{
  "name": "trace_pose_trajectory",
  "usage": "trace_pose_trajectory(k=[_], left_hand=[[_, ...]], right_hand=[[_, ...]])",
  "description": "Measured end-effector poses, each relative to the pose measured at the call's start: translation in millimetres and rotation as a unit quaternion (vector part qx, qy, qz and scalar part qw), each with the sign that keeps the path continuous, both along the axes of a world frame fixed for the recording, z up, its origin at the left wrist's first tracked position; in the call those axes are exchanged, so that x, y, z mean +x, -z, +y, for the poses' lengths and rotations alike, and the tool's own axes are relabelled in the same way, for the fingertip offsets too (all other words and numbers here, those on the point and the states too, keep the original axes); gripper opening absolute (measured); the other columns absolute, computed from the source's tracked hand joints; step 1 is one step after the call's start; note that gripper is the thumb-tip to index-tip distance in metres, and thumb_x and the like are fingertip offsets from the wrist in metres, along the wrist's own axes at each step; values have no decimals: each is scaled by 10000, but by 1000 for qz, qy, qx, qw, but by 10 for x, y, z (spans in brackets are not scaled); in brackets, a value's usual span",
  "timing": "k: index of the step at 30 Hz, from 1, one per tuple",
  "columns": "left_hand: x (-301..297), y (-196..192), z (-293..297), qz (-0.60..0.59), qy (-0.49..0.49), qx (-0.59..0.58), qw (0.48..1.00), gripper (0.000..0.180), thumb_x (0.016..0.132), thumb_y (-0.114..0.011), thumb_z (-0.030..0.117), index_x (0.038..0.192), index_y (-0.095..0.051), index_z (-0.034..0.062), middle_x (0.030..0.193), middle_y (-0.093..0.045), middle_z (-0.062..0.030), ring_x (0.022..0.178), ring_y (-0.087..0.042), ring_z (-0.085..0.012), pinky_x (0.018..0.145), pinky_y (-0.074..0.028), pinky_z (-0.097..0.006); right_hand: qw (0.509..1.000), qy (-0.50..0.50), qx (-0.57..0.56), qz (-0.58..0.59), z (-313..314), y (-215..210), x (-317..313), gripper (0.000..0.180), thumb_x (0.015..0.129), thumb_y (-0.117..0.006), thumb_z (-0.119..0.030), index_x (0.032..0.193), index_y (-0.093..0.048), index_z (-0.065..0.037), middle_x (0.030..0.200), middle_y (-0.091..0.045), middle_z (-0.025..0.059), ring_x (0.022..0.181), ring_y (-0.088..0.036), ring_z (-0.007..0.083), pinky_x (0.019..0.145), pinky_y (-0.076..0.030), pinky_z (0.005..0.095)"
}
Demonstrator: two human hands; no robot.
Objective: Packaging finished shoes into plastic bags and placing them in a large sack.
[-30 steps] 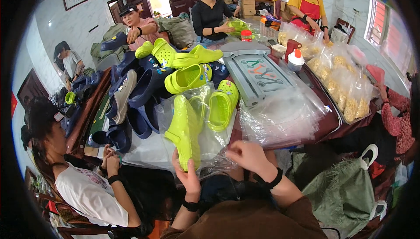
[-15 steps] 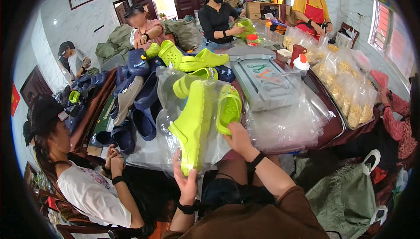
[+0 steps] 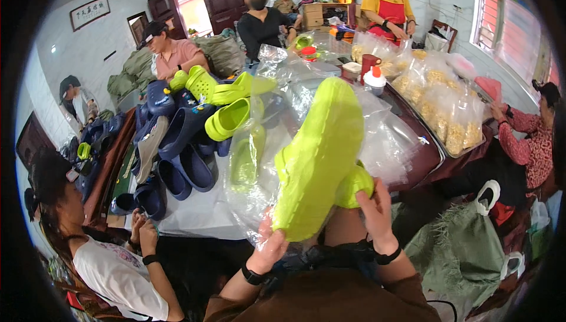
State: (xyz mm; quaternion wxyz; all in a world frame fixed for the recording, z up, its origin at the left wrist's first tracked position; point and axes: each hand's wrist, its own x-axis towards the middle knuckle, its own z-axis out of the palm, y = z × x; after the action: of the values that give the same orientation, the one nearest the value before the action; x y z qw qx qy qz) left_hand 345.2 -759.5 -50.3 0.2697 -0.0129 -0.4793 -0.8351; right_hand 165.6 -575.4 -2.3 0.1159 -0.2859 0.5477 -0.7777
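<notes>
My left hand (image 3: pixel 268 248) grips the lower end of a lime-green clog (image 3: pixel 321 157), held up with its ridged sole showing. A clear plastic bag (image 3: pixel 247 204) hangs beside it and touches the left hand. My right hand (image 3: pixel 379 219) is closed on a second lime-green clog (image 3: pixel 355 186), mostly hidden behind the first. Through the bag, another lime clog is faintly visible on the table. Left of it, a lime clog (image 3: pixel 229 118) lies on its side against a heap of navy clogs (image 3: pixel 187 130).
Clear plastic bags (image 3: pixel 392 145) cover the table to the right, beside a tray (image 3: pixel 457 152) of bagged yellowish pieces. A white bottle with a red cap (image 3: pixel 375 80) stands beyond. Close on the left sits a co-worker (image 3: pixel 118 263); a green sack (image 3: pixel 454 257) lies at right.
Both hands and their clogs have moved right, and the left clog has turned to show its sole. The right clog has come off the bag area, up behind the left one.
</notes>
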Motion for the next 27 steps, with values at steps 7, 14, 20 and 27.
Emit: trace_pose_trajectory(k=[7, 14, 20, 27], left_hand=[[-804, -483, 428, -13, 23, -157, 987, 325, 977, -446, 61, 1297, -443, 6, 1347, -498, -141, 1214, -510, -224, 1039, -402, -378], [-957, -454, 608, 58, -3, -6, 998, 353, 1024, -483, 114, 1352, -397, 19, 1291, -526, -76, 1177, -492, -163, 1039, -388, -332], [-995, 27, 335, -3, -219, 54, 974, 340, 1027, -523, 134, 1326, -425, 6, 1240, -534, -69, 1131, -507, -184, 989, -417, -342], [-1107, 585, -414, -279, -334, -266, 860, 439, 996, -600, 217, 1316, -474, -56, 1244, -576, -166, 1122, -547, -241, 969, -438, -355]], right_hand=[[987, 154, -46, -6, 634, -353, -1, 283, 977, -621, -247, 1152, -560, -33, 899, -621, -11, 696, -546, 29, 509, -400, 183], [966, 224, -94, 90, 895, -333, 94, 349, 982, -585, -254, 1209, -521, 3, 903, -572, 1, 618, -433, 26, 501, -285, 170], [956, 216, -95, 175, 655, -76, 109, 374, 894, -697, -276, 1079, -507, -13, 1040, -528, 82, 929, -475, 153, 844, -385, 304], [972, 84, -156, 154, 417, 203, 156, 390, 932, -693, -263, 1144, -475, -19, 1097, -549, 51, 1017, -526, 139, 918, -423, 301]])
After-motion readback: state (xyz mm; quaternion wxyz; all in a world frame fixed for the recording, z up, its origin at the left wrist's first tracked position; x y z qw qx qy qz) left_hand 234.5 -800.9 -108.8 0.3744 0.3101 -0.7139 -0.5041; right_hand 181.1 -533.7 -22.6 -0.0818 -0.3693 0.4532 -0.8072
